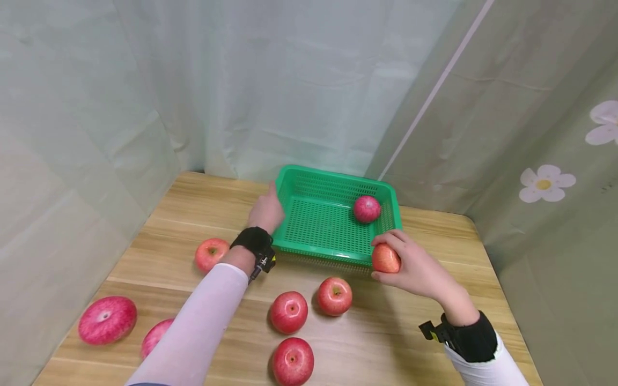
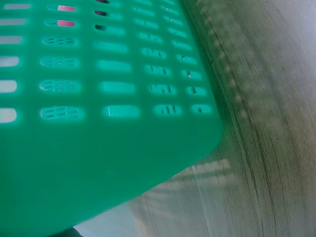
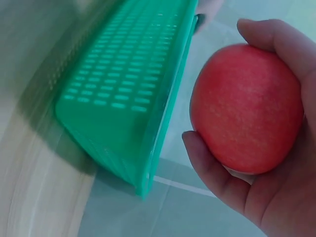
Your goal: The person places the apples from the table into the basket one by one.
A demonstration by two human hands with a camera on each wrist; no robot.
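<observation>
My right hand (image 1: pixel 415 262) grips a red apple (image 3: pixel 247 108) between thumb and fingers, just outside the front right corner of the green basket (image 1: pixel 318 252). At the basket's left side, my left hand (image 1: pixel 265 210) holds the rim; most of its fingers are hidden from the head view. The left wrist view is filled by the slotted wall of the basket close up. Inside the basket, a darker pink-red apple (image 1: pixel 367 209) lies at the right end.
Nearer me on the wooden table (image 1: pixel 367 343) sit red apples (image 1: pixel 335 296), several in all. One apple (image 1: pixel 211 254) lies left of the basket, beside my left forearm. A pink-red one (image 1: pixel 108 320) is far left; another (image 1: pixel 155 336) is partly behind my sleeve. Curtains (image 1: pixel 309 91) hang behind.
</observation>
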